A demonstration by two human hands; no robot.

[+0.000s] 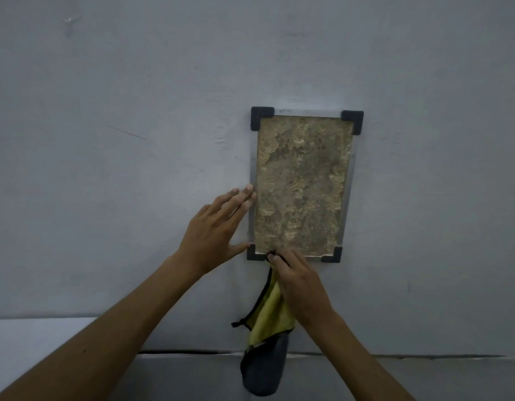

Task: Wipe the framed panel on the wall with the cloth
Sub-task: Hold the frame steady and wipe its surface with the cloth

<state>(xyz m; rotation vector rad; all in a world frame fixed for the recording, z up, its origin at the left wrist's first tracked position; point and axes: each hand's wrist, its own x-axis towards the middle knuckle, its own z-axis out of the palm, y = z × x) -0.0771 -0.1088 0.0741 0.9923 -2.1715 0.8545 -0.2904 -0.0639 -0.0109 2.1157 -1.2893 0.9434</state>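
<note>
A framed panel [301, 183] hangs on the grey wall, with a rough brownish stone-like face, a thin metal rim and black corner pieces. My left hand [218, 227] lies flat against the wall, its straight fingertips touching the frame's left edge and its thumb at the lower left corner. My right hand [299, 282] grips a yellow-green and grey cloth [267, 328] with black trim and presses it at the panel's bottom edge. Most of the cloth hangs down below the hand.
The plain grey wall [134, 140] fills the view around the panel. A horizontal ledge or seam [76, 318] runs across the wall low down, below both forearms.
</note>
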